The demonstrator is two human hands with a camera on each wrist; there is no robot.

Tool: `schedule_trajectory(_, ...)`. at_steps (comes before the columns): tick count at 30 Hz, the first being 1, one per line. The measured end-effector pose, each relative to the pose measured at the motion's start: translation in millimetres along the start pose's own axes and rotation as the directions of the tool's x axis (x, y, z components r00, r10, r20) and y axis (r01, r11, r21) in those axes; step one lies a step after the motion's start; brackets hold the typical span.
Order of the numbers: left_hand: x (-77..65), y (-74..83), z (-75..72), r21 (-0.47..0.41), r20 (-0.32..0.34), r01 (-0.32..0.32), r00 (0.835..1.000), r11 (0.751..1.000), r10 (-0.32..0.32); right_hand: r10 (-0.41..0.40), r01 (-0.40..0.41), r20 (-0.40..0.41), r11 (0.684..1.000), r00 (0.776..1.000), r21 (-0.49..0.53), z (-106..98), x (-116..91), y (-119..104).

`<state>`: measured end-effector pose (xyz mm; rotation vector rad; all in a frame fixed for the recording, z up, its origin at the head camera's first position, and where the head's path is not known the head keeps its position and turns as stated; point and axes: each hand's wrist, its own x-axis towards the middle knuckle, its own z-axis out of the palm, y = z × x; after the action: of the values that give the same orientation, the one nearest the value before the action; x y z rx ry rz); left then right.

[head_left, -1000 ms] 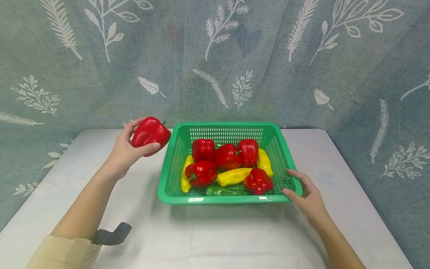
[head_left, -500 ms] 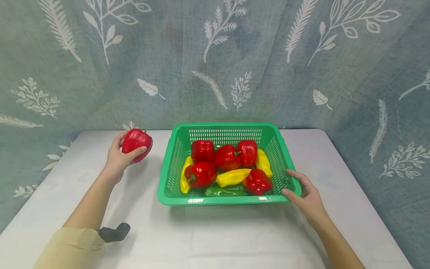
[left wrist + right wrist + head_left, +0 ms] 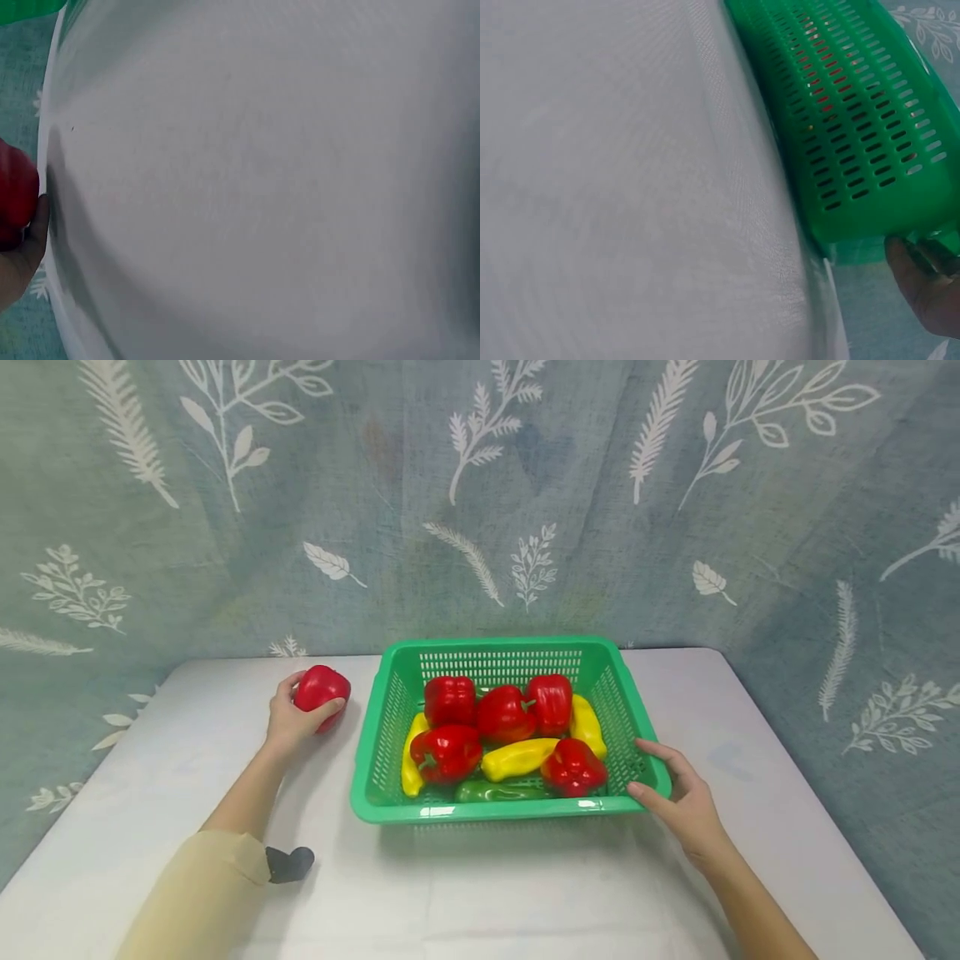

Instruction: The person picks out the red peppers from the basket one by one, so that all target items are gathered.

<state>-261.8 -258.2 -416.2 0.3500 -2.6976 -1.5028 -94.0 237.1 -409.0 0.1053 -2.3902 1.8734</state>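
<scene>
Where tan sleeve [image 3: 197, 893] ends: L hand [image 3: 295, 718], approx 1 o'clock of cuff; dark item [image 3: 291, 865] beside cuff.
L hand: grasping lone red pepper [image 3: 322, 687], thumb + fingers round it.
Lone red pepper loc: approx 9 o'clock of green basket [image 3: 495, 812], apart from it; contact w/ white tbl [image 3: 360, 910] unclear.
Basket contents, L to R: slim yellow pepper [image 3: 412, 758] at 9; red peppers [image 3: 450, 700] at 10 & 8; green veg [image 3: 495, 792] at 6; red + yellow nr ctr; reds at 1 & 4; yellow at 3.
R hand [image 3: 688, 806]: gripping basket rim, 4 o'clock corner.
Backdrop [image 3: 390, 585]: leaf-print cloth, 12 o'clock.
</scene>
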Motion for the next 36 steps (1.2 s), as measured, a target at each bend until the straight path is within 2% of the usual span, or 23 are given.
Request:
schedule_trajectory(5, 11.9, -3.2, 10.5, -0.003, -0.043, -0.032, 0.999, 0.999, 0.032, -0.002, 0.002, 0.004, 1.0, 1.0, -0.006, 0.4, 0.5, -1.0)
schedule_trajectory(8, 16.8, -6.9, 14.1, -0.001, -0.042, 0.001, 0.999, 1.0, -0.001, 0.004, -0.003, 0.009, 1.0, 1.0, -0.009, -1.0, -1.5, -1.1)
schedule_trajectory(13, 23.2, -10.6, 9.2, 0.006, -0.039, 0.074, 0.997, 0.997, -0.074, 0.004, -0.004, 0.03, 1.0, 1.0, -0.013, -2.2, -1.2, -0.8)
schedule_trajectory(21, 33.7, -10.4, 3.2, -0.003, -0.039, 0.076, 0.996, 0.997, -0.076, 0.007, -0.006, 0.032, 1.0, 0.999, -0.017, -3.4, 1.1, -1.5)
schedule_trajectory(28, 34.6, -4.6, 7.5, -0.016, -0.06, 0.087, 0.994, 0.996, -0.088, 0.003, -0.003, 0.029, 1.0, 1.0, -0.012, -6.0, 2.3, 0.7)
schedule_trajectory(36, 25.8, 4.3, -1.6, -0.024, -0.063, 0.046, 0.997, 0.999, -0.048, -0.016, 0.015, 0.027, 1.0, 1.0, 0.02, -3.8, 3.1, 2.2)
